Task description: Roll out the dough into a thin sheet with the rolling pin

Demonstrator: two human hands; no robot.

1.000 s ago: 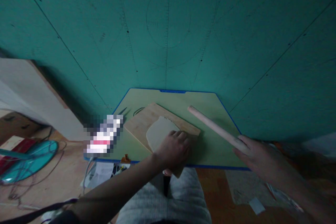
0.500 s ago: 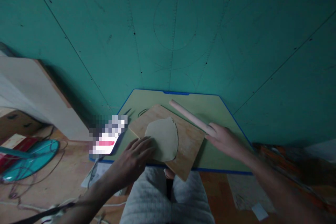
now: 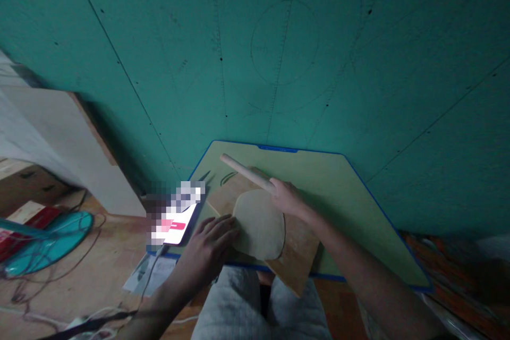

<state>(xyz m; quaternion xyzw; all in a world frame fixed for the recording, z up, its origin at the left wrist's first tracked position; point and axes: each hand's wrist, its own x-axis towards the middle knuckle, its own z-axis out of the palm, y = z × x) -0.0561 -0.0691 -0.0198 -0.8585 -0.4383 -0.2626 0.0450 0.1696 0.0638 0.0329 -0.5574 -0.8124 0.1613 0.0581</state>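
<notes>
A flat, roughly round sheet of dough (image 3: 258,228) lies on a wooden cutting board (image 3: 300,263). My left hand (image 3: 213,241) rests at the dough's left edge, its fingers stretched forward and slightly bent, with the tips touching the edge. The thumb's position is hidden. My right hand (image 3: 285,196) is closed around the near end of a wooden rolling pin (image 3: 247,174). The pin slants over the far part of the board, its free end pointing up and left. Part of the dough's far right edge is covered by my right hand.
Beneath the board is a pale table (image 3: 334,180) with a blue rim, against a green wall (image 3: 191,64). A lit phone (image 3: 179,223) with a cable lies at the table's left, near a thin pointed item (image 3: 205,175). A white panel (image 3: 91,154) leans at left.
My right hand has brought the rolling pin left, towards the dough's far edge. The dough looks rounder at its far side. The whole view has shifted slightly.
</notes>
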